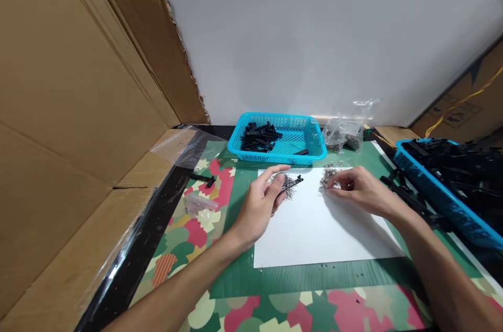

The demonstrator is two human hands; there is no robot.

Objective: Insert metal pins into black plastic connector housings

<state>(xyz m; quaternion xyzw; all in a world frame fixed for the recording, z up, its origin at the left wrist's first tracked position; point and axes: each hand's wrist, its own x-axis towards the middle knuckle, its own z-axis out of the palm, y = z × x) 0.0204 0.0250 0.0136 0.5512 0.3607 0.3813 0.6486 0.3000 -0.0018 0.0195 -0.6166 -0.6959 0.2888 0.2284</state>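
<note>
My left hand holds a small black plastic part by one end over a white sheet of paper. A small heap of tiny metal pieces lies just under that part. My right hand rests on the sheet with its fingertips pinched at a second heap of tiny metal pieces near the sheet's far edge. Whether those fingers hold a piece is hidden.
A turquoise basket with several black parts stands behind the sheet. A second blue basket full of black parts sits at the right. Clear plastic bags lie beside the far basket. Cardboard walls close the left side. A loose black part lies at left.
</note>
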